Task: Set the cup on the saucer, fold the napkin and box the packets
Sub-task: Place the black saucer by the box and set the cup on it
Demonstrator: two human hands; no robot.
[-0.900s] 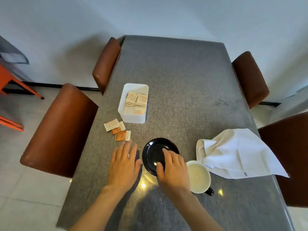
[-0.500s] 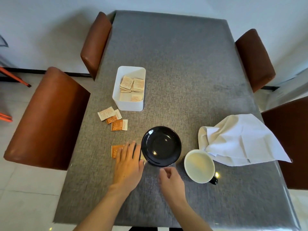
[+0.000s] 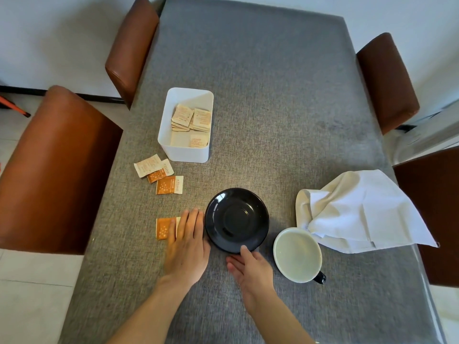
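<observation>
The left hand (image 3: 186, 247) hides part of an orange packet (image 3: 164, 228); packet print too small to read.

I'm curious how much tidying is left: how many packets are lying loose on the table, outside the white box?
4. Three sit in a cluster just in front of the white box: one pale, two orange. A fourth orange packet lies partly under the left hand, which might hide more.

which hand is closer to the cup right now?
Right. The right hand sits just left of the cup, near the saucer's front rim, with a small gap between hand and cup. The left hand lies flat beyond the saucer's left side, partly covering an orange packet.
</observation>
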